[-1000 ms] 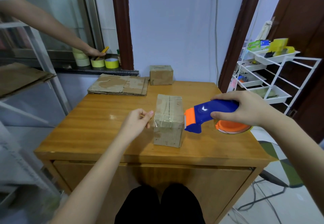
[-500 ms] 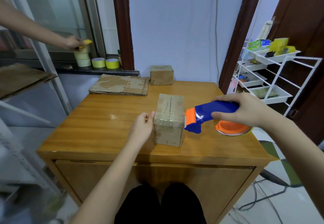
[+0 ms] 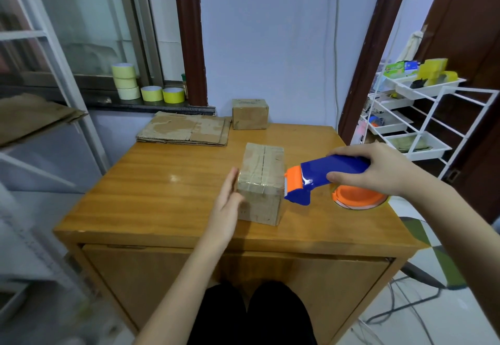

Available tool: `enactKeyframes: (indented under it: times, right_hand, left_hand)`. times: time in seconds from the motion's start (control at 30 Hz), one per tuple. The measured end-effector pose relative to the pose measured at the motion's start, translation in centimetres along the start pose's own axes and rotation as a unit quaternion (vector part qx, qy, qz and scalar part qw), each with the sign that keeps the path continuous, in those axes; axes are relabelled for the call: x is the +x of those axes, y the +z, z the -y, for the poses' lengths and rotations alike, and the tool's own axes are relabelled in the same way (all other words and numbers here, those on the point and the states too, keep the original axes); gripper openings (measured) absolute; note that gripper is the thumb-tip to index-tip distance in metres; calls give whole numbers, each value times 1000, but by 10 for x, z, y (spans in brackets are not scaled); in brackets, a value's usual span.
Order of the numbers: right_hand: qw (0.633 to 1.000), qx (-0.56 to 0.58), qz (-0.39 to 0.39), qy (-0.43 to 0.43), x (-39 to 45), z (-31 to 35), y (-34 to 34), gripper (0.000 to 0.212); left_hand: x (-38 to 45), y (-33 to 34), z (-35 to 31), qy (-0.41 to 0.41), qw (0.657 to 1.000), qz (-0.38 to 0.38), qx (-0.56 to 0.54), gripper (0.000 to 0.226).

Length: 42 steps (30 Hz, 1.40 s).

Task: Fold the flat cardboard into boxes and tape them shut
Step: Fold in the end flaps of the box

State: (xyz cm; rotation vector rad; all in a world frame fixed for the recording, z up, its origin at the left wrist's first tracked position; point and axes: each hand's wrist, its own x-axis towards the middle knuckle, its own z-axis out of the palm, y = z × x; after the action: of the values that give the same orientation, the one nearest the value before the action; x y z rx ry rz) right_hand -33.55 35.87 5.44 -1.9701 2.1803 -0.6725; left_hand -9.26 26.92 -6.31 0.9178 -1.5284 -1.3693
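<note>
Your left hand, fingers straight, presses the taped box (9 o'clock side); right hand grips the tape dispenser w/ curled fingers at 3.

A single head-worn wide-angle view is given, aimed forward and down from close above the near edge of the wooden table. The whole tabletop is taken in, with the far wall and a white rack at right.
</note>
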Motion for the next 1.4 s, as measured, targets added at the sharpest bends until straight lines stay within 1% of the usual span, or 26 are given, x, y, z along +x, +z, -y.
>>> enactKeyframes:
  times: [0.07,0.13,0.2,0.27,0.33,0.37,0.43,0.47,0.5,0.53,0.6,0.63,0.7,0.77,0.8,0.87,0.93,1.0,1.03,1.1,1.2,1.27,1.37,1.4]
  right_hand:
    - [1000,7,3,1,1,-1,0,39]
    - [1000,7,2,-4,2,-1,1,38]
    - [1000,7,-1,-8,2,-2,1,36]
    - [1000,11,-1,-11,3,-3,2,34]
    - [1000,19,3,-10,5,-3,3,37]
    - [1000,22,5,-7,6,-4,3,41]
    - [1000,27,9,-4,8,-5,4,46]
    - [1000,29,10,-5,9,-6,4,45]
    - [999,31,10,-8,10,-6,4,43]
    - [999,33,11,-11,10,-6,4,40]
    - [999,38,12,-16,11,-7,5,33]
    - [999,40,13,-17,12,-7,5,32]
    - [999,47,15,-14,14,-7,4,31]
    - [998,54,18,-12,18,-8,3,32]
    - [998,56,21,-11,20,-8,2,33]
    - [998,53,27,-15,22,-9,2,32]
    - [998,51,26,-19,23,-10,1,32]
    - [998,54,24,-22,22,-12,2,30]
    - [998,57,23,-24,22,-13,3,29]
    - [997,70,20,-28,21,-17,6,29]
    - [994,105,16,-26,16,-25,9,33]
    - [991,131,13,-16,10,-32,12,41]
    - [990,142,5,5,1,-45,19,74]
    - [989,144,1,7,-1,-48,22,80]
  left_hand:
    - [-5,6,2,-4,999,36,18,68]
    - [-7,6,3,3,998,36,52,72]
    - [-6,3,1,9,990,29,138,68]
    - [-4,0,-3,35,963,-5,268,74]
    - [0,-4,-9,109,916,-40,385,84]
    - [2,-4,-13,160,882,-41,441,84]
    - [5,-2,-17,242,805,-16,541,72]
    - [6,1,-18,261,770,-2,582,67]
    - [6,3,-16,263,745,5,613,63]
    - [7,3,-14,262,735,5,625,61]
    - [7,2,-13,256,725,6,640,61]
    - [9,1,-12,270,726,-1,633,60]
    - [13,1,-14,292,719,-6,631,51]
    - [14,3,-23,289,713,-6,638,36]
    - [16,5,-26,285,713,4,641,35]
    - [24,7,-25,310,704,8,639,47]
    - [29,8,-19,322,696,32,641,54]
    - [32,7,-13,329,681,52,652,49]
    - [33,7,-10,334,678,46,653,44]
    - [34,8,-7,333,689,28,644,37]
    - [33,9,-8,334,687,20,645,44]
    - [34,9,-8,339,684,16,646,48]
    - [36,8,-6,334,671,19,662,48]
    - [36,8,-6,332,667,22,667,49]
